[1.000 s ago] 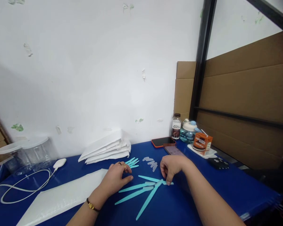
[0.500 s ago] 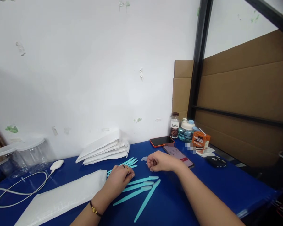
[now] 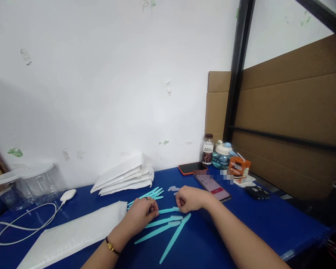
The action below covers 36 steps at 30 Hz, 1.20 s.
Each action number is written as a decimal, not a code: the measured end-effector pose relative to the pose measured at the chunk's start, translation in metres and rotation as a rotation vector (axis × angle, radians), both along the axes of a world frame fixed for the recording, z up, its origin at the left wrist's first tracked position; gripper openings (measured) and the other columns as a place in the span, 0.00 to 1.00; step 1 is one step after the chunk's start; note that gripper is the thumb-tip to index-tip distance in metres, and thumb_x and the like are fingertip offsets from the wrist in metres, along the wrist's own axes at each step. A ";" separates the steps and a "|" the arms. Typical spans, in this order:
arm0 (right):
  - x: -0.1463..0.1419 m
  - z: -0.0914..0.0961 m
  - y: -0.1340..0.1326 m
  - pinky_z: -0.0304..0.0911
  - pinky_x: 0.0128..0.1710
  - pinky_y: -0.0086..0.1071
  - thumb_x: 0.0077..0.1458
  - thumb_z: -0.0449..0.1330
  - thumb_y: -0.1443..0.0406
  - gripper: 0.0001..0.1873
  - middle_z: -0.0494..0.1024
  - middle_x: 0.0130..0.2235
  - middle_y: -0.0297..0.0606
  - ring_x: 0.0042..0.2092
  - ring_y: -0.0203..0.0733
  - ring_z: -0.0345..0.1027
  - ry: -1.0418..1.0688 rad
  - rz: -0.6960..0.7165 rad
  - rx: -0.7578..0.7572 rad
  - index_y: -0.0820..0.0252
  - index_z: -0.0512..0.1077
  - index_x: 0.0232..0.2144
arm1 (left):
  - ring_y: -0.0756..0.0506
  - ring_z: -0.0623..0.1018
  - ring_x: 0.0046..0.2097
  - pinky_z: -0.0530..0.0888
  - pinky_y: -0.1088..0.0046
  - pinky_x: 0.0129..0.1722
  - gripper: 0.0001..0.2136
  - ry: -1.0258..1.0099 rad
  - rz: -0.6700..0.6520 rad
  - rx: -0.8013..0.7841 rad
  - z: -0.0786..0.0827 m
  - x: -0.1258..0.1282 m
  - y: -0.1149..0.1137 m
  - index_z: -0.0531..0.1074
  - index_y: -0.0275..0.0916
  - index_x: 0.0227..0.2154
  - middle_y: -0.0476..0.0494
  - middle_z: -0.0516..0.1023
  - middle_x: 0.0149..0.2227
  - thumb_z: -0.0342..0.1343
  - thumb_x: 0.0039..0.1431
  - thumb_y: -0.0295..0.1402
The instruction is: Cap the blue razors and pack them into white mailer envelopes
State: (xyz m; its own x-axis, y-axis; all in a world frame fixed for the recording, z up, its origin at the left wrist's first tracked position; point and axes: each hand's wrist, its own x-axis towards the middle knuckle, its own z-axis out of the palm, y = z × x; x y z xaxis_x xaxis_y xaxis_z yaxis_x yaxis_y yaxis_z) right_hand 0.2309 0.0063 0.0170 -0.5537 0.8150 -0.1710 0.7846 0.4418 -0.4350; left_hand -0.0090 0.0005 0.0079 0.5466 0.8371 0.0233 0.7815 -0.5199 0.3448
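Observation:
Turquoise eyebrow razors lie on the blue table. My left hand (image 3: 143,212) has its fingers closed on the handle of one eyebrow razor (image 3: 167,211). The fingertips of my right hand (image 3: 190,198) pinch the blade end of that same razor, where a pale cover shows. Just below the hands are 3 more razors: two point up to the right, and a third razor (image 3: 173,241) lies steeply slanted. Behind my left hand is a fanned group of several razors (image 3: 154,192), partly hidden. Small translucent covers (image 3: 173,189) lie beyond my right hand.
A white padded mailer (image 3: 81,233) lies at left, with stacked mailers (image 3: 126,177) by the wall. White cable (image 3: 30,224) and clear jars (image 3: 37,185) are far left. At right are two phones (image 3: 212,186), a brown-capped bottle (image 3: 207,151), a water bottle (image 3: 221,157) and an orange carton (image 3: 240,168).
My right hand has moved slightly down onto the blade end of the upper razor. The razor's handle is now held in my left fingers, its tip shifted a little left and up.

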 end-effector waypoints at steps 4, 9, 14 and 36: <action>0.006 0.004 0.003 0.54 0.23 0.22 0.45 0.57 0.67 0.08 0.76 0.28 0.35 0.27 0.34 0.66 0.053 -0.003 0.078 0.62 0.74 0.30 | 0.49 0.72 0.36 0.60 0.74 0.36 0.05 -0.015 0.044 0.084 0.009 -0.006 0.003 0.71 0.42 0.27 0.53 0.74 0.31 0.51 0.53 0.35; 0.018 0.006 0.010 0.53 0.24 0.23 0.44 0.55 0.72 0.08 0.77 0.28 0.36 0.27 0.34 0.66 0.049 -0.179 0.232 0.62 0.74 0.27 | 0.48 0.72 0.36 0.60 0.73 0.34 0.05 0.069 0.172 0.127 0.010 -0.029 0.020 0.72 0.43 0.29 0.51 0.75 0.32 0.50 0.53 0.33; 0.016 0.006 0.009 0.55 0.24 0.23 0.44 0.56 0.71 0.08 0.77 0.28 0.37 0.27 0.35 0.67 0.122 -0.221 0.230 0.62 0.74 0.28 | 0.46 0.71 0.39 0.61 0.73 0.37 0.09 0.018 0.195 0.173 0.012 -0.030 0.014 0.71 0.44 0.35 0.49 0.73 0.36 0.53 0.51 0.37; 0.020 0.003 0.014 0.56 0.26 0.24 0.49 0.56 0.64 0.11 0.78 0.29 0.38 0.28 0.37 0.68 0.210 -0.149 0.194 0.63 0.77 0.30 | 0.48 0.71 0.32 0.60 0.75 0.30 0.07 0.010 0.180 0.049 0.004 -0.033 0.022 0.71 0.41 0.29 0.49 0.73 0.30 0.49 0.53 0.36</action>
